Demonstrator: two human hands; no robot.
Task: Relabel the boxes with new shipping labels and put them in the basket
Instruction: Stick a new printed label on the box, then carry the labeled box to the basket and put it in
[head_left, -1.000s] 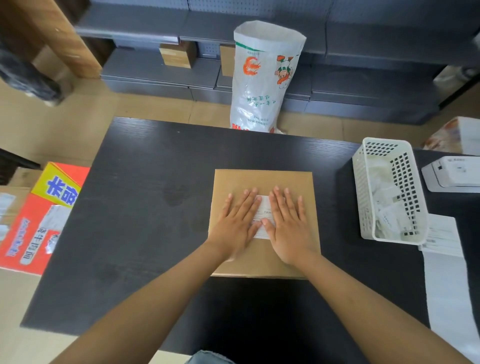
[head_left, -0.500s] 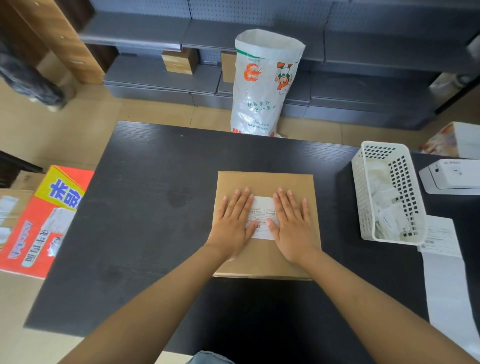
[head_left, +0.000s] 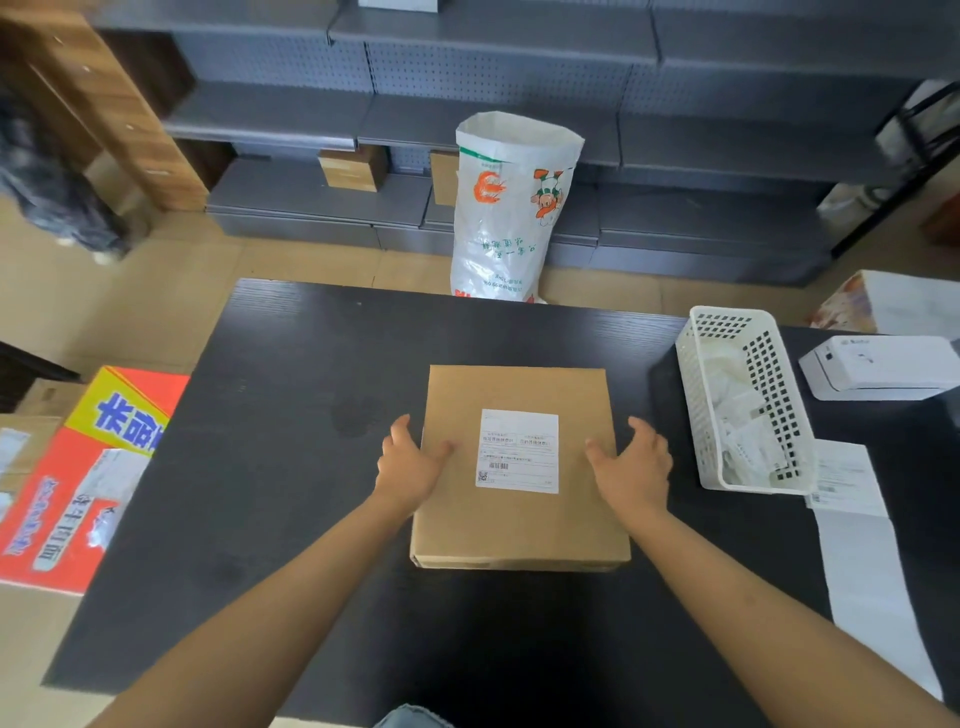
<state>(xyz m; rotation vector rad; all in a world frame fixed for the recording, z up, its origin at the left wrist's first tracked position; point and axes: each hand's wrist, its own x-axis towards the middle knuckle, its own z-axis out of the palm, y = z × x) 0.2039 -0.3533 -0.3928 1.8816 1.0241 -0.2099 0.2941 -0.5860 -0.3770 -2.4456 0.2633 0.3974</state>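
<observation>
A flat brown cardboard box (head_left: 519, 525) lies in the middle of the black table (head_left: 291, 467). A white shipping label (head_left: 517, 451) with a barcode is stuck on its top face, fully uncovered. My left hand (head_left: 410, 462) grips the box's left edge, thumb on the top face and fingers down the side. My right hand (head_left: 631, 467) grips the right edge the same way. The white perforated basket (head_left: 727, 322) stands on the table to the right of the box and holds several small white packets.
A white label printer (head_left: 883, 366) sits at the table's far right, with a strip of label paper (head_left: 872, 571) trailing toward the front edge. A white printed sack (head_left: 511, 218) stands on the floor behind the table. A red carton (head_left: 78, 483) lies left of the table.
Both hands have slid off the label, where they lay flat, out to the box's left and right edges. The label is now fully in view.
</observation>
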